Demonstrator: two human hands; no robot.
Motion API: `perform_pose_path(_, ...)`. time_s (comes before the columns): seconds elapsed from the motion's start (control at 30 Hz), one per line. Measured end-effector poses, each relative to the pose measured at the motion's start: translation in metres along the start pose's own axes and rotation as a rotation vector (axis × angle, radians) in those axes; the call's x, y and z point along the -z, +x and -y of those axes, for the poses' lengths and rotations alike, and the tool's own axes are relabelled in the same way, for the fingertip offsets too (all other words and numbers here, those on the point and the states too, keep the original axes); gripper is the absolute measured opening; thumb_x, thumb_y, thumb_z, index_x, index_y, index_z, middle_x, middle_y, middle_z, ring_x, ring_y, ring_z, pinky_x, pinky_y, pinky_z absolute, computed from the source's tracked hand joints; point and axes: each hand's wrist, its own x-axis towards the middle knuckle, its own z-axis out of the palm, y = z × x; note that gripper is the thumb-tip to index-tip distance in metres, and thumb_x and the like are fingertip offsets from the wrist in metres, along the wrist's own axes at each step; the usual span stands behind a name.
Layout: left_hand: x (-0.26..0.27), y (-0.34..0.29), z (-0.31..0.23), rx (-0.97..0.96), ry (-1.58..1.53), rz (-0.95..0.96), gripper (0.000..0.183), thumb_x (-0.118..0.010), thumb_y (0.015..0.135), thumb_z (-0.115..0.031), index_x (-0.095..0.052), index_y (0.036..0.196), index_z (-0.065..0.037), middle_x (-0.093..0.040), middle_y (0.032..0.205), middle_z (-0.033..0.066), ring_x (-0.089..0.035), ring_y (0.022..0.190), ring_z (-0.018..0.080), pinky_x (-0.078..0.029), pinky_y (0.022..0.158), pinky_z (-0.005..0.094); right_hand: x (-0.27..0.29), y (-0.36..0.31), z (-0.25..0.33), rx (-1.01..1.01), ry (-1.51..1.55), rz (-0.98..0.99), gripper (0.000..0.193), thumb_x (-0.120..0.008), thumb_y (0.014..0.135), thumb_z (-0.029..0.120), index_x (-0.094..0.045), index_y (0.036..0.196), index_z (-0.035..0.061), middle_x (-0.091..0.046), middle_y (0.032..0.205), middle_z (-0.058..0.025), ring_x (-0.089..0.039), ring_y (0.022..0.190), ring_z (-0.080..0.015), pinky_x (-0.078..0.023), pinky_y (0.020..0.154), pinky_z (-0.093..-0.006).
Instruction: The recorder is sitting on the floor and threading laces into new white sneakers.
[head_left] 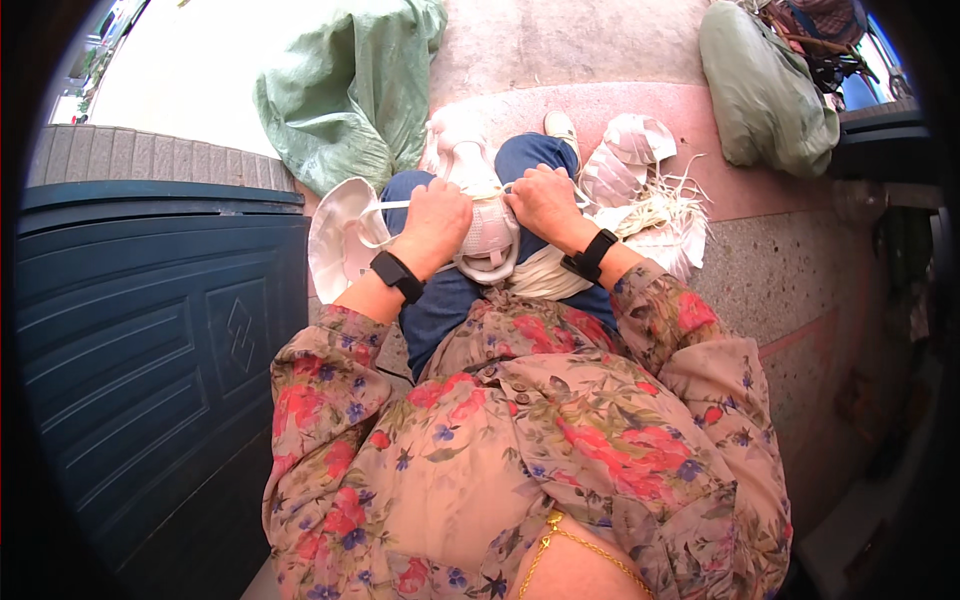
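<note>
A white and pale pink shoe (488, 232) rests between my knees, its rounded collar toward me. My left hand (440, 216) is closed at its left side, gripping a white shoelace (394, 205) whose flat end sticks out to the left. On the other side my right hand (545, 200) is closed with fingertips pinched at the lacing; a strand of lace runs between the hands across the shoe. The fingertips of both hands are partly hidden. A bundle of loose white laces (655, 205) lies to the right, and more pale strands (545, 275) lie across my lap.
Pale shoe uppers (343, 232) lie by my left knee, with more pink-white uppers (630, 150) on the right. A green sack (350, 90) stands ahead left, another full sack (765, 95) ahead right. A dark blue panelled door (160, 330) borders the left side.
</note>
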Motion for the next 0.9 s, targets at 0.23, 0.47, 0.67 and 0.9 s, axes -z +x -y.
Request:
perform_pose_path(0.23,-0.015,0.004,0.016,0.336,-0.314,0.25,0.017,-0.06,0.072,-0.023,-0.063,0.068,-0.008,-0.059,0.071,0.0075,-0.054,0.076,0.0245,-0.042,0.063,0.0388,0.0,-0.003,0.003,0.058,-0.045,-0.008,0.021,-0.058,0.075,0.025,-0.062,0.063,0.0087,-0.056,0.068,-0.0061,-0.053,0.073,-0.0234,-0.037,0.064,-0.0387)
perform_pose_path(0.47,0.001,-0.025,-0.029,0.327,-0.022,-0.217,0.02,-0.065,0.069,-0.025,-0.057,0.075,-0.008,-0.055,0.076,0.0044,-0.048,0.083,0.0218,-0.035,0.061,0.0375,0.01,-0.008,0.008,0.037,-0.043,0.086,0.032,-0.061,0.072,0.039,-0.065,0.073,0.0065,-0.056,0.075,-0.0075,-0.049,0.08,-0.0224,-0.032,0.068,-0.0376)
perform_pose_path(0.67,-0.023,-0.033,-0.021,0.405,-0.237,-0.195,0.015,-0.059,0.072,-0.021,-0.057,0.072,-0.006,-0.056,0.076,0.007,-0.049,0.081,0.025,-0.04,0.062,0.0381,0.005,-0.006,0.008,0.043,0.014,0.093,0.019,-0.055,0.076,0.024,-0.06,0.077,0.0062,-0.053,0.075,-0.008,-0.049,0.08,-0.0264,-0.035,0.066,-0.0415)
perform_pose_path(0.9,-0.003,-0.014,-0.021,0.299,-0.293,-0.423,0.013,-0.059,0.071,-0.018,-0.058,0.075,-0.005,-0.058,0.075,0.0096,-0.051,0.079,0.0268,-0.044,0.064,0.0388,-0.004,-0.008,-0.005,0.007,0.239,0.047,0.015,-0.052,0.076,0.019,-0.062,0.073,0.008,-0.056,0.079,-0.0083,-0.051,0.082,-0.0273,-0.038,0.069,-0.0428)
